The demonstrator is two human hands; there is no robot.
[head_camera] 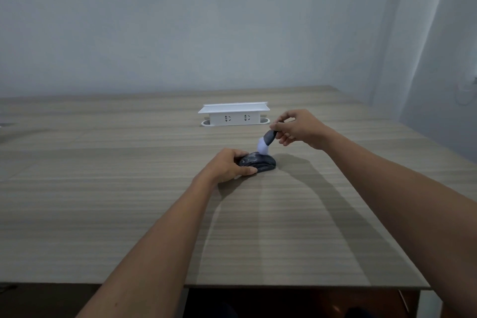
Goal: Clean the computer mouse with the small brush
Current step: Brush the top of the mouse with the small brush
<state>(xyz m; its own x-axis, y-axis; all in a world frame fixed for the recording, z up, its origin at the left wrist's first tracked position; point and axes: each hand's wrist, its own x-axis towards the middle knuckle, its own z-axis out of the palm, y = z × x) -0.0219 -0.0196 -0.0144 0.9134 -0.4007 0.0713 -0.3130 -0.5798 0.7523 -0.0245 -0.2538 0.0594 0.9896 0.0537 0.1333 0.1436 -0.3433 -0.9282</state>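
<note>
Now my left hand (228,165) clamps the mouse (259,161) to the surface (129,188) so it can't skid; right hand (299,128) pinches the brush (267,141), bristles angled down onto its top.

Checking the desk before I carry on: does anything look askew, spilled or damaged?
Nothing stands out. The left hand steadies the mouse flat on the table, the right hand holds the brush over it, and the socket box sits upright.

wood-grain laminate table (129,214) fills my lower frame | white rectangular plastic socket box (233,115), two outlets facing me, centre, upright on table | plain pale wall (180,20) across top
</note>
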